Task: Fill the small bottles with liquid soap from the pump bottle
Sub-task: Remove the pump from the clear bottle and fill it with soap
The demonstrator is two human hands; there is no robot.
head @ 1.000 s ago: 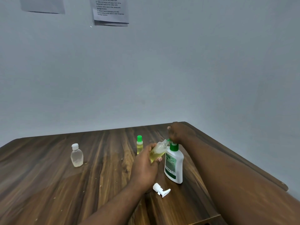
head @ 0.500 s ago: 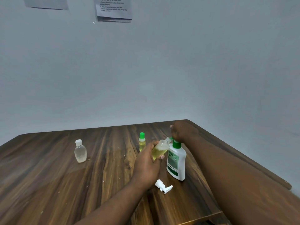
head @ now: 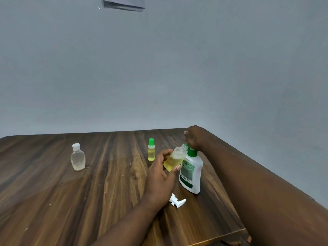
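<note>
Half a second on, little has changed at the table (head: 53,201): both hands keep their places and nothing on the wood has shifted, though the view has dipped, so the paper (head: 124,5) on the wall (head: 159,68) now shows only its lower edge. Nearest the onlooker, a white nozzle cap (head: 177,202) lies on its side just right of the left wrist. Above it the left hand (head: 160,176) grips a small bottle (head: 174,159), thumb tip across the near side and fingers round the far side, holding it off the table and tilted so its neck points up and right toward the top of the pump bottle (head: 190,173). Yellow soap fills roughly the lower half (the shoulder above looks clear). The pump bottle, white with a green collar, stands upright just beside that hand. The right hand (head: 194,137) sits bunched on its top, fingers curled down around the pump head, whose green shows only as a sliver beneath them; the right forearm crosses the table's right edge and hides part of it. Farther back, a green-capped bottle (head: 151,151) full of yellow soap stands upright, near the left fingers but apart. Well to the left, a clear bottle (head: 78,158) with a white cap stands alone, nearly empty.
</note>
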